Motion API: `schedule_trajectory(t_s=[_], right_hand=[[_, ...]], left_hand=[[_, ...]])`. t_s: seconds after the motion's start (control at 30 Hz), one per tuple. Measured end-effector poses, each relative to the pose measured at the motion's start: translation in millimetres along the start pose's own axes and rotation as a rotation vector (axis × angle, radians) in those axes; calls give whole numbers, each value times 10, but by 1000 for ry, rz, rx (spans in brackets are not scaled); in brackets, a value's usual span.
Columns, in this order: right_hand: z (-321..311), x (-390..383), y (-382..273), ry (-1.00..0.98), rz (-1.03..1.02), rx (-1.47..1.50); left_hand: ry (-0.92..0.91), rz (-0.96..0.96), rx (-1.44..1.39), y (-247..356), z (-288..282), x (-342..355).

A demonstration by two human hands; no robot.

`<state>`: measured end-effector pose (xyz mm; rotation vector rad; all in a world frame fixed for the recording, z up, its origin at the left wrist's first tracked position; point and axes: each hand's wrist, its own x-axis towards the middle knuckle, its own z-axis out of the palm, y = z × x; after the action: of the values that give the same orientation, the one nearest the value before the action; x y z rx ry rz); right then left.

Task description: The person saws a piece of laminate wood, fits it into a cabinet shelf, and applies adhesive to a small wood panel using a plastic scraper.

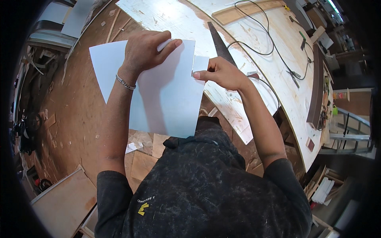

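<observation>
A thin white sheet [174,103] hangs in front of my body, with a pointed part sticking out to the left. My left hand [147,49] is closed over its upper edge, thumb on the near face and the other fingers mostly hidden. At the sheet's right edge, my right hand [226,74] pinches a small white flap [201,63] between thumb and bent fingers. A narrow gap separates the flap's upper part from the sheet. Just beyond my right hand, a handsaw [219,43] with a dark blade lies on the white-topped workbench [242,101].
Black cable [274,43] loops across the bench on the right, near pliers [294,78] and a long dark brown strip [316,89]. A wooden board [246,11] lies at the far side. Offcuts [143,164] litter the brown floor, and a pale panel [65,204] stands lower left.
</observation>
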<state>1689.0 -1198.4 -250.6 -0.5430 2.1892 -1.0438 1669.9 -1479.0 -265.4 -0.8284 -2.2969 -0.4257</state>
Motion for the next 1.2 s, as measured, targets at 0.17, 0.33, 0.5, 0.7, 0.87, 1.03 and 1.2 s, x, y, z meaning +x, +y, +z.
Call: schedule_trajectory(t_s=[0.17, 0.33, 0.5, 0.7, 0.87, 1.03, 1.2], right_hand=[[-16, -65, 18, -108, -50, 98], [168, 64, 408, -113, -158, 492], [666, 226, 704, -24, -257, 1132], [1019, 382, 922, 237, -205, 1457], [1204, 512, 1384, 202, 174, 691], [1482, 278, 1523, 55, 149, -358], [1094, -3, 1903, 757, 251, -302]], left_hand=[[32, 48, -8, 53, -21, 8], [74, 57, -27, 107, -13, 80], [106, 2, -22, 37, -13, -12], [47, -106, 25, -69, -77, -193], [26, -131, 41, -141, -211, -152], [-53, -176, 215, -269, -355, 113], [-53, -73, 335, -449, -322, 642]])
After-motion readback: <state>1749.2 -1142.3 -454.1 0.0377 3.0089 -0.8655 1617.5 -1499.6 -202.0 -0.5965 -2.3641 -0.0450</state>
